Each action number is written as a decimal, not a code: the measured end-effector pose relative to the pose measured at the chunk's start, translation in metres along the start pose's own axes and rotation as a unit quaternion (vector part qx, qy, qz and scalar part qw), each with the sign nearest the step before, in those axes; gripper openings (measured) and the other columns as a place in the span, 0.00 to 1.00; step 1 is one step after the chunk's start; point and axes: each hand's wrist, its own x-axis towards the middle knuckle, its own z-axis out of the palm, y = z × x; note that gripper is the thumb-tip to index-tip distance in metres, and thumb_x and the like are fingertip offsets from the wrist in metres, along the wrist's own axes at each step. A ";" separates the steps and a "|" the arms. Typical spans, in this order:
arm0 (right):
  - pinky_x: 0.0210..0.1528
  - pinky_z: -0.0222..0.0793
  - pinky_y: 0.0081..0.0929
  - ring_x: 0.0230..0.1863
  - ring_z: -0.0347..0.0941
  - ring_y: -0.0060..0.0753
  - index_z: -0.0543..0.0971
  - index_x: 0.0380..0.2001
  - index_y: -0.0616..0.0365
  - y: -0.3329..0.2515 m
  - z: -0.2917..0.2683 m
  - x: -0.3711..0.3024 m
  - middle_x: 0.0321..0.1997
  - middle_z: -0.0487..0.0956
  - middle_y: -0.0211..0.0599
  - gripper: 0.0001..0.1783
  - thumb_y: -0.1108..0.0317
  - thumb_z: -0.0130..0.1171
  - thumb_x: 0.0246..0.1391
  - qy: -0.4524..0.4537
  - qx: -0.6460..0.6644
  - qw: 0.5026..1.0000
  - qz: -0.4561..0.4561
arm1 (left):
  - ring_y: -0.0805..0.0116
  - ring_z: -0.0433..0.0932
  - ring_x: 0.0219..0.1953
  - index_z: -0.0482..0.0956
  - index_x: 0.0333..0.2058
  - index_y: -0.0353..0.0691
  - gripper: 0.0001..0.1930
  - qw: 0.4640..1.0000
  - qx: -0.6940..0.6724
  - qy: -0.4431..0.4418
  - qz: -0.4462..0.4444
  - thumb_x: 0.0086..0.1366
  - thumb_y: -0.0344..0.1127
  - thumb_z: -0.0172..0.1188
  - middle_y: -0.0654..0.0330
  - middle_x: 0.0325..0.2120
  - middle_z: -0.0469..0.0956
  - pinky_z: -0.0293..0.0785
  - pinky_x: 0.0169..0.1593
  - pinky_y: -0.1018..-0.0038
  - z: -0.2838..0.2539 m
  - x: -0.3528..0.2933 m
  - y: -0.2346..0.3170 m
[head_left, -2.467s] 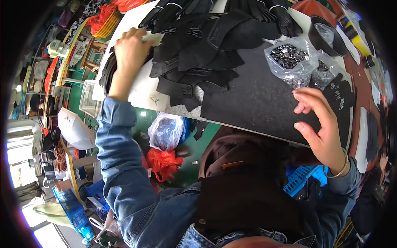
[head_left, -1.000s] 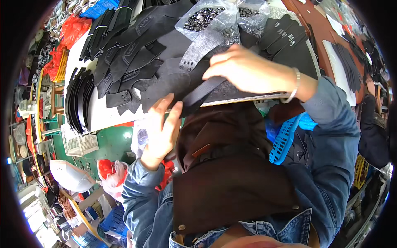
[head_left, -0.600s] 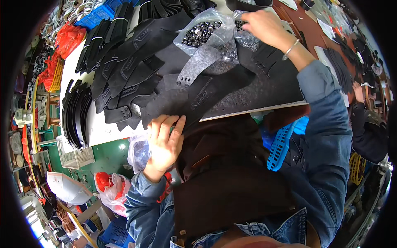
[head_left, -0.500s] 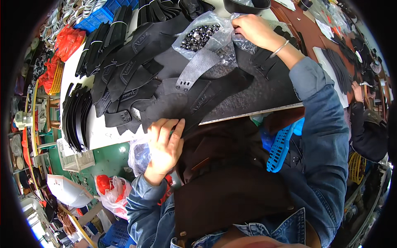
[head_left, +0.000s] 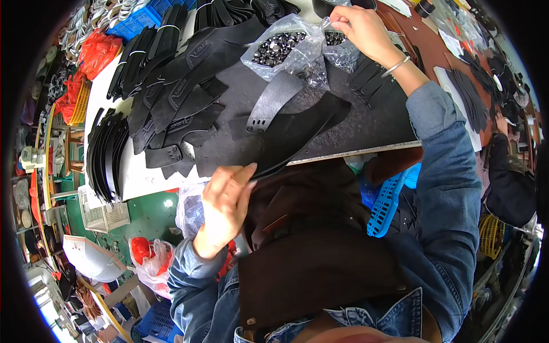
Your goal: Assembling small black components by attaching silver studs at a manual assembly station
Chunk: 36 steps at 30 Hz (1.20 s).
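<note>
1 black strap (head_left: pixel 303 128) lies across the bench (head_left: pixel 151 186), its near edge pinched in the left hand (head_left: pixel 222 200). The right hand (head_left: pixel 366 31) has bunched fingertips at the smaller bag's (head_left: pixel 343 58) rim; whether they grip anything, I cannot tell. A tug there could spill studs (head_left: pixel 334 38); a slack left pinch could let the strap slip.

Head fisheye: head-worn, facing down
Dark brown cloth apron (head_left: pixel 320 274): near, lower centre
White flat tabletop (head_left: pixel 143 184): farther, upper centre
</note>
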 end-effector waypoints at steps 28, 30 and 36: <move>0.40 0.66 0.28 0.37 0.71 0.38 0.72 0.27 0.61 -0.159 -0.052 -0.034 0.33 0.74 0.38 0.14 0.70 0.66 0.39 -0.145 0.516 0.835 -0.126 | 0.63 0.76 0.30 0.79 0.34 0.33 0.13 0.980 -0.184 0.041 -0.063 0.47 0.27 0.67 0.56 0.28 0.76 0.72 0.34 0.73 -0.013 0.029 0.013; 0.37 0.68 0.29 0.35 0.73 0.40 0.73 0.29 0.61 -0.140 -0.043 -0.012 0.33 0.75 0.41 0.11 0.67 0.61 0.46 -0.078 0.381 0.918 -0.079 | 0.62 0.76 0.30 0.79 0.33 0.34 0.13 0.989 -0.135 0.050 -0.045 0.46 0.25 0.66 0.56 0.27 0.76 0.72 0.32 0.73 -0.011 0.027 0.008; 0.37 0.70 0.36 0.37 0.75 0.44 0.76 0.31 0.58 -0.089 0.015 0.038 0.30 0.78 0.42 0.08 0.66 0.55 0.50 -0.157 -0.068 0.982 -0.081 | 0.63 0.74 0.26 0.78 0.31 0.35 0.12 0.990 -0.131 0.044 0.022 0.44 0.26 0.67 0.58 0.25 0.75 0.71 0.29 0.72 -0.009 0.029 0.011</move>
